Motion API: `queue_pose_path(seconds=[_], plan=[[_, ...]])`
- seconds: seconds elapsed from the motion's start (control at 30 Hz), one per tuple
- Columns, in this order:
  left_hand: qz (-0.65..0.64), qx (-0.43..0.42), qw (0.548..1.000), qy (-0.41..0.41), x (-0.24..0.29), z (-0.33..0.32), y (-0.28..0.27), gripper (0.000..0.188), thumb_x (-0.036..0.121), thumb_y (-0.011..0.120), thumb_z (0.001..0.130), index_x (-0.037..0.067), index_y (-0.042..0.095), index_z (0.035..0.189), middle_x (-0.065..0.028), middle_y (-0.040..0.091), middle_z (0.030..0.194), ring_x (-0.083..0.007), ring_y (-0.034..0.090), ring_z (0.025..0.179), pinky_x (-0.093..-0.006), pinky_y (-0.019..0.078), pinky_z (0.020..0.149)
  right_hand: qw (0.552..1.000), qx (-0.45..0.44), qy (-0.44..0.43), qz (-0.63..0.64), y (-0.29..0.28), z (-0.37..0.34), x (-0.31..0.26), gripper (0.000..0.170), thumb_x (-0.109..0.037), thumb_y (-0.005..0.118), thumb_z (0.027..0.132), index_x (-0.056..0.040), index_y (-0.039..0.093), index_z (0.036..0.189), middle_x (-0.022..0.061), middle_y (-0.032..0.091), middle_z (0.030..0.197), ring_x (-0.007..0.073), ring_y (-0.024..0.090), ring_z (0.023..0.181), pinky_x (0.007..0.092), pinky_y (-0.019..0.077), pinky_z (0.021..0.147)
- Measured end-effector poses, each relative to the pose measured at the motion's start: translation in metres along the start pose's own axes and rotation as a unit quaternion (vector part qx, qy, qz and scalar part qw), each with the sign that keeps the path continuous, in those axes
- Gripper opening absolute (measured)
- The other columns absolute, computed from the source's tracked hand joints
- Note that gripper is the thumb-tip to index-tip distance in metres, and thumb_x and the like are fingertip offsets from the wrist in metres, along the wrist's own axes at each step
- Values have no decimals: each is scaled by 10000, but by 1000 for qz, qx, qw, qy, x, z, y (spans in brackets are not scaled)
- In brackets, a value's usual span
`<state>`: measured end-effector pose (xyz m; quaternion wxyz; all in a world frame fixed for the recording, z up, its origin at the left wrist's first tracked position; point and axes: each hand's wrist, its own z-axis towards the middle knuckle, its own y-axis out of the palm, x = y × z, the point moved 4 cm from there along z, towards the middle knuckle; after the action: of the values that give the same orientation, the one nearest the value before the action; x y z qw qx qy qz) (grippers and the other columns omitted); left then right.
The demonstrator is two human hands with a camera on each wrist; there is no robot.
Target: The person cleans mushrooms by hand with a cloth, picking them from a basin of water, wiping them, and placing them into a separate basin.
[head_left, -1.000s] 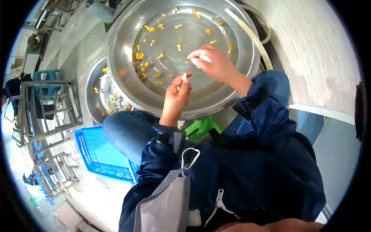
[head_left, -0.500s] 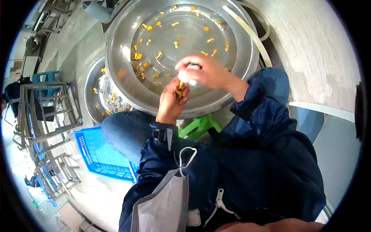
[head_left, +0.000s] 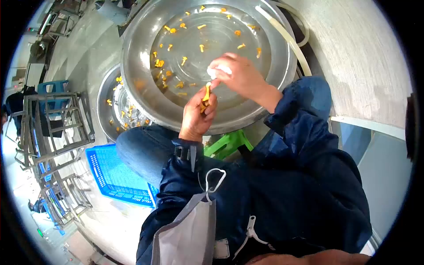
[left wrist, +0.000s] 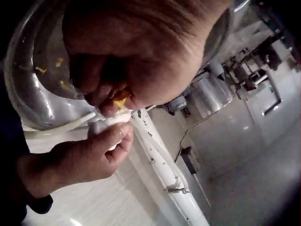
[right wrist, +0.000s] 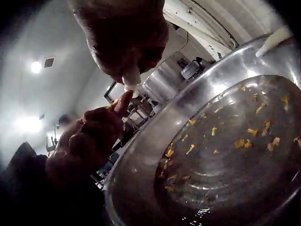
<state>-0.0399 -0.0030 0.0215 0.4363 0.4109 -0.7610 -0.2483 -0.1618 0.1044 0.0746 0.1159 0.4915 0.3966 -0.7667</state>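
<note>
Over the near side of a wide metal basin (head_left: 137, 90), my left hand (head_left: 197, 115) grips a small yellow mushroom (head_left: 206, 92) with its stem end pointing up. More yellow shows between the curled fingers below it. My right hand (head_left: 244, 78) pinches a soft white wad (head_left: 224, 69), its material unclear, just beyond the mushroom's tip. In the left wrist view the wad (left wrist: 109, 122) meets the pale stem end, right by my left fingertips. The right wrist view shows both hands dark against the light. Several yellow mushrooms (head_left: 159, 63) lie scattered in the basin's water.
A smaller metal basin (head_left: 102, 104) with yellow mushrooms stands at the left. Below it is a blue plastic crate (head_left: 121, 187). A pale hose (head_left: 287, 37) hangs over the big basin's right rim. A green stool (head_left: 227, 145) shows between the knees.
My right hand came in from the right with the white wad, covered the mushroom's tip, then drew back slightly up and right. The mushroom in my left hand now shows more fully.
</note>
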Motion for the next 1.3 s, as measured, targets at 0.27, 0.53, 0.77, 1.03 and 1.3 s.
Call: queue_pose_path(seconds=[0.27,0.53,0.77,1.03,1.3], plan=[[90,9,995,46,26,0,-10,309,254,462,1009,38,582,1195,24,452,674,-54,347,483,-196,241,418,995,38,1,-91,-12,2,7,166,-203,612,901,-86,687,991,96,666,955,304,634,889,396,507,780],[580,326,673,323,288,-17,-357,281,181,584,908,28,576,1143,-41,580,782,-158,563,678,-302,461,559,999,27,23,-14,-32,-9,-5,152,-202,694,890,-78,693,978,104,661,947,273,646,824,346,510,734],[400,584,661,248,264,-78,-460,308,323,491,959,57,644,931,-119,654,809,-252,646,728,-463,522,696,999,19,24,-31,-38,-4,-9,132,-177,693,888,-76,704,973,100,655,940,275,643,821,343,514,729],[788,269,490,256,214,69,-186,359,95,590,859,116,634,1214,-149,692,1073,-296,665,983,-398,533,862,995,15,-44,-87,-37,10,-9,119,-128,713,862,-71,699,965,86,659,917,259,655,784,343,529,684],[900,75,427,-46,62,137,-189,257,122,670,792,117,706,1046,-162,680,1079,-380,646,1007,-475,525,865,990,24,-43,-132,-44,3,-5,132,-129,734,837,-76,707,955,66,668,929,252,664,794,332,538,692]])
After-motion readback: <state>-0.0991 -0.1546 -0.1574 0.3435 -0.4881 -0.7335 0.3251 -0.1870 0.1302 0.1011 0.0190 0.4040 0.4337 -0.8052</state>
